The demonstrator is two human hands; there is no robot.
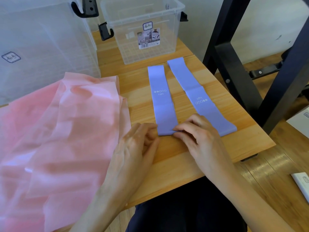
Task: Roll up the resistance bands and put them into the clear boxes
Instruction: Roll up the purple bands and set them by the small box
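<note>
Two purple resistance bands lie flat side by side on the wooden table. The left purple band (162, 97), marked "Light", has its near end folded over. My right hand (199, 136) pinches that folded end with thumb and fingertips. My left hand (138, 144) touches the same end from the left, its fingers curled at the band's corner. The right purple band (199, 97) lies untouched beside my right hand. A wide pink band (63, 131) is spread in loose folds over the table's left half. A small clear box (143, 30) stands open at the back.
A large clear box (41, 52) stands at the back left, behind the pink band. A black metal frame (237, 67) rises at the right of the table. The table's right edge (260, 136) drops to a wooden floor with a white object (301, 183).
</note>
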